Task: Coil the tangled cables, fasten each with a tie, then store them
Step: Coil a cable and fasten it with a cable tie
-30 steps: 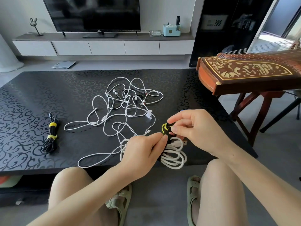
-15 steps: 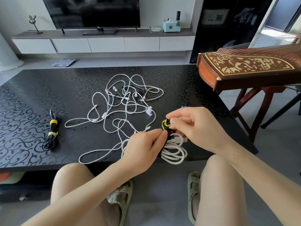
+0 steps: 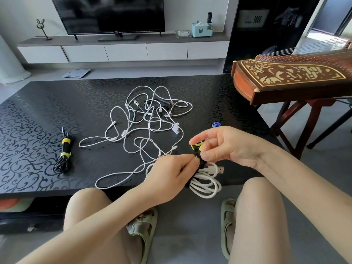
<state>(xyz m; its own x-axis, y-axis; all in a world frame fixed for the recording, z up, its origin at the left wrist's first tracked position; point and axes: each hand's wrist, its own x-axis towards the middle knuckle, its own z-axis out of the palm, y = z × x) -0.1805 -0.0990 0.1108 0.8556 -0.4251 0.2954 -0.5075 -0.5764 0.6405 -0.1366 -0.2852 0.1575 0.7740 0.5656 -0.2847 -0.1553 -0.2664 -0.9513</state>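
Observation:
My left hand [image 3: 167, 174] grips a coiled white cable [image 3: 206, 182] at the near table edge, its loops hanging below my fingers and a USB plug sticking out to the right. My right hand [image 3: 226, 143] is just above it, fingers partly spread, pinching a yellow-and-black tie [image 3: 197, 146] at the top of the coil. A tangle of white cables [image 3: 148, 122] lies on the middle of the black table [image 3: 38, 115]. A coiled black cable [image 3: 63, 153] bound with two yellow ties rests at the left.
A small blue tie roll [image 3: 216, 124] lies behind my right hand. A wooden zither [image 3: 289, 77] on a stand overhangs the table's right side. A TV cabinet [image 3: 123, 50] stands beyond the table. My knees and sandals are below the near edge.
My right hand has loosened around the tie, its fingers spreading and lifting slightly. My left hand keeps hold of the white coil in the same place.

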